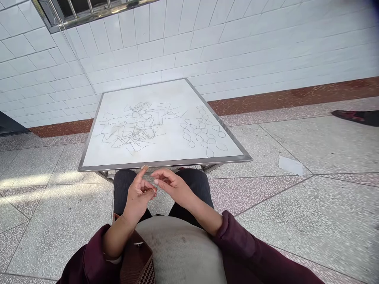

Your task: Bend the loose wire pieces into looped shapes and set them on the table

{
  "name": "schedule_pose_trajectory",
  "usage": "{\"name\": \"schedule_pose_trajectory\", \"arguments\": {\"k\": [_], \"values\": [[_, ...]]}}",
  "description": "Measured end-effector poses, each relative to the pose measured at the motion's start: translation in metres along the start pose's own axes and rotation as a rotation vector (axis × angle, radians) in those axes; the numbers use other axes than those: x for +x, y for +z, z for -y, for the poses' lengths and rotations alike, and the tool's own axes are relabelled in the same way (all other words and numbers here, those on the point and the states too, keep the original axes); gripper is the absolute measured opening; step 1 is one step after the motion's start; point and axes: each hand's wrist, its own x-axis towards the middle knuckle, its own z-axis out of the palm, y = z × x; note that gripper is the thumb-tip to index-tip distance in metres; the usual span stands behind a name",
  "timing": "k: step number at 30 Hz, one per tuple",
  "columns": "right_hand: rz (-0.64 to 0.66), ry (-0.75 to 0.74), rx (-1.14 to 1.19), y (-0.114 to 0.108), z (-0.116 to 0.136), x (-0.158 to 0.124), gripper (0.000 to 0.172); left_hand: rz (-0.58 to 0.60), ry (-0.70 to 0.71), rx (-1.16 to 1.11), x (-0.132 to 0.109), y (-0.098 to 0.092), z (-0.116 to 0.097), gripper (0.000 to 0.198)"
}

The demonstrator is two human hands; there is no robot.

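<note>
My left hand (139,195) and my right hand (171,185) meet over my lap, just below the near edge of a small white table (166,162). Both hands are pinched with fingertips close together, around a thin wire piece that I can barely make out. On the table lies a tangled heap of bent wire pieces (134,128) at the left. Several finished twisted wire loops (204,132) lie in rows at the right.
The table has a metal rim and stands on a speckled stone floor against a white tiled wall (207,51). A scrap of white paper (290,165) lies on the floor at the right. A dark shoe (355,116) shows at the far right.
</note>
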Motion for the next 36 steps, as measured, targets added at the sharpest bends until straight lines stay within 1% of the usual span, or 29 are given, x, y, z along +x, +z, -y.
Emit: {"name": "schedule_pose_trajectory", "arguments": {"k": [2,4,6,8,11,13,17,19,26,29,33,36], "values": [[0.012,-0.121,-0.167,-0.002,0.002,0.002,0.015,0.036,0.005,0.000,0.000,0.000,0.003,0.081],[0.028,-0.221,-0.280,-0.003,0.003,0.003,0.016,0.062,0.015,0.022,-0.001,0.001,0.005,0.081],[0.023,-0.283,-0.344,-0.003,0.002,0.003,0.021,0.084,0.021,0.054,-0.002,0.001,0.005,0.081],[0.008,-0.314,-0.382,0.000,0.000,0.001,0.025,0.096,0.026,0.074,-0.002,0.001,0.004,0.081],[0.001,-0.330,-0.421,0.004,-0.003,-0.002,0.031,0.098,0.038,0.066,-0.002,0.001,0.004,0.082],[-0.001,-0.313,-0.452,0.006,-0.005,-0.004,0.033,0.097,0.030,0.043,-0.001,0.002,0.005,0.083],[-0.010,-0.245,-0.502,0.008,-0.006,-0.005,0.032,0.108,-0.026,-0.003,0.000,0.005,0.008,0.085],[-0.005,-0.239,-0.496,0.008,-0.006,-0.005,0.032,0.104,-0.037,-0.026,0.000,0.005,0.009,0.085],[-0.091,-0.379,-0.526,-0.002,0.000,0.000,0.024,0.035,-0.028,-0.011,-0.003,0.004,0.009,0.081],[-0.061,-0.399,-0.525,-0.005,0.002,0.001,0.026,0.033,-0.038,-0.010,-0.003,0.004,0.008,0.080],[0.029,-0.419,-0.504,-0.009,0.004,0.001,0.028,0.074,-0.064,-0.014,-0.005,0.005,0.008,0.079],[0.055,-0.406,-0.485,-0.012,0.007,0.002,0.027,0.108,-0.093,-0.015,-0.006,0.004,0.007,0.078]]}}
